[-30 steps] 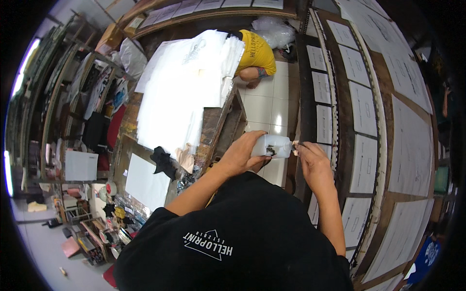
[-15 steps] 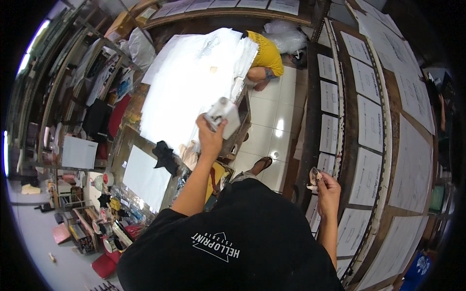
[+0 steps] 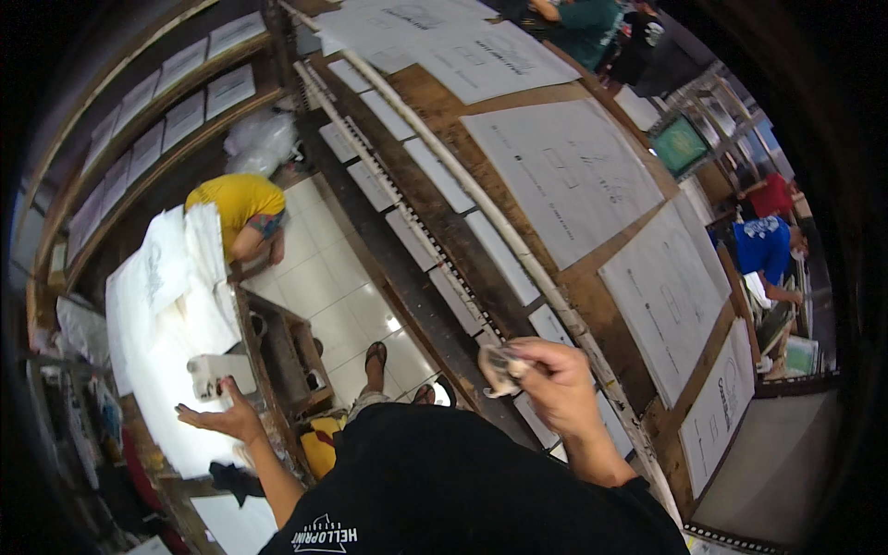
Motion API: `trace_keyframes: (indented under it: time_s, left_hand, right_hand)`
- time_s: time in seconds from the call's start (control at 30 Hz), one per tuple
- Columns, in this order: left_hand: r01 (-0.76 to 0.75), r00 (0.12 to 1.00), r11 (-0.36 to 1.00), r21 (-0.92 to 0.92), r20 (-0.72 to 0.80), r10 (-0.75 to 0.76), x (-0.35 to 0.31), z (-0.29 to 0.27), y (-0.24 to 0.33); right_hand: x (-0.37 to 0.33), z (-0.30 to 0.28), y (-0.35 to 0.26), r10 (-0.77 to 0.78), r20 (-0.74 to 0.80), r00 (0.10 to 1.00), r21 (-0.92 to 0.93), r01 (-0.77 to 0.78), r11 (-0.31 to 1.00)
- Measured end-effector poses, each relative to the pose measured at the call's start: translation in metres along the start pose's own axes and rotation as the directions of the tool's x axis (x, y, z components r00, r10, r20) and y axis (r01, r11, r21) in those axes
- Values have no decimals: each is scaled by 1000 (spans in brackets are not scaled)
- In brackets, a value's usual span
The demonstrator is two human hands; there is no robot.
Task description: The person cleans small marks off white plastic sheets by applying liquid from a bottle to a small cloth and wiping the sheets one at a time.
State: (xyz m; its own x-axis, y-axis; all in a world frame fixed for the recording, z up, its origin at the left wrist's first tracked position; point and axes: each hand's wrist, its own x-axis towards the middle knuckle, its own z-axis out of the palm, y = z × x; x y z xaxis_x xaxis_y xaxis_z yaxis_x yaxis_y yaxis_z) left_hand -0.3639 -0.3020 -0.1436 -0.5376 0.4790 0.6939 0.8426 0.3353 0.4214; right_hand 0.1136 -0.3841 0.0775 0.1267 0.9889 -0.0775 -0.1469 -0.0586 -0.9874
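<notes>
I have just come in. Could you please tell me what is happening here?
The person wearing the camera holds a crumpled, stained cloth in the right hand. The left hand is open beside a white plastic bottle, which appears to rest on a pile of white sheets; whether hand and bottle touch is unclear. Beyond the pile, a co-worker in a yellow shirt is bent low. Printed sheets lie on the right.

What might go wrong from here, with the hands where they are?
The white container sits near the edge of the white sheets; the open left hand beside it might knock it over.
The right hand holds a dark-stained cloth, which could smudge the shelved papers if it brushed them.
</notes>
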Motion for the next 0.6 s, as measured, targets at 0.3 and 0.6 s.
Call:
trace_keyframes:
  time_s: [0.3,0.6]
  left_hand:
    - [-147,276,9,-989,-32,961,18,-49,324]
    - [-325,135,-218,-920,-274,952,-40,-42,442]
  right_hand:
    - [1,-60,-83,-363,-286,887,-685,76,724]
    - [93,-99,-80,-358,156,921,-944,246,222]
